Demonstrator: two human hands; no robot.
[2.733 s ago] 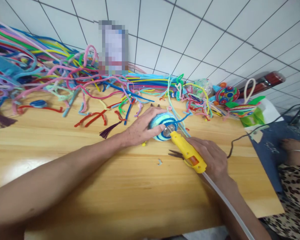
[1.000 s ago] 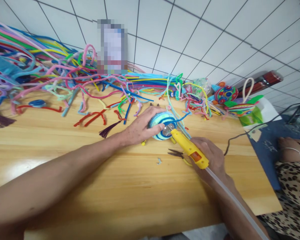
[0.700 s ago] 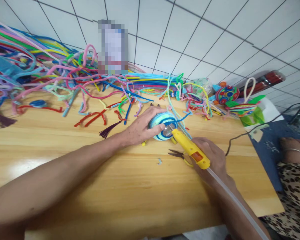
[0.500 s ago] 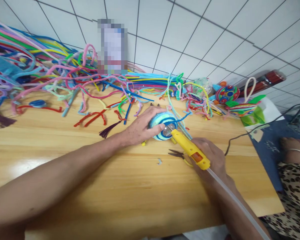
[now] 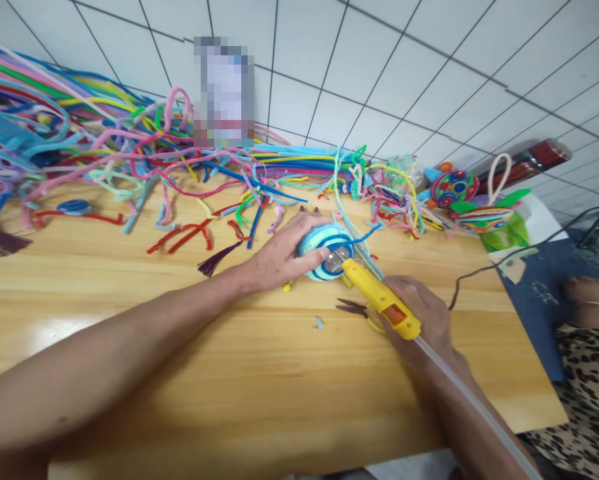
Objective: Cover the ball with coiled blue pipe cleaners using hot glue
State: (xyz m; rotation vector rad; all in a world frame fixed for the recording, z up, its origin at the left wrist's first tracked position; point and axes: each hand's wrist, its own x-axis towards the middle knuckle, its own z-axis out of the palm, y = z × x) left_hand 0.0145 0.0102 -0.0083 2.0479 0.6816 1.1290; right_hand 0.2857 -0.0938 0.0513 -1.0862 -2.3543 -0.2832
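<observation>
My left hand (image 5: 284,257) is wrapped round a clear plastic ball (image 5: 321,235) covered in coils of blue and pale green pipe cleaner. A bare, see-through patch shows on the side facing me, and a blue pipe cleaner end (image 5: 366,235) sticks out to the right. In my right hand (image 5: 422,307) is a yellow hot glue gun (image 5: 379,293) with a long translucent glue stick (image 5: 472,400) coming out of its back. Its nozzle points at the bare patch; whether it touches cannot be made out. Scissors (image 5: 353,307) lie partly under the gun.
Loose pipe cleaners (image 5: 104,143) in many colours are heaped along the wall. A dark tassel (image 5: 219,259) lies left of the ball. Decorated ornaments (image 5: 456,190) stand at the back right. A black cord (image 5: 479,270) crosses the right side, near another person's arm (image 5: 592,297).
Almost nothing differs; both hands, the ball and the glue gun hold nearly the same place. The other person's hand at the right edge has shifted slightly.
</observation>
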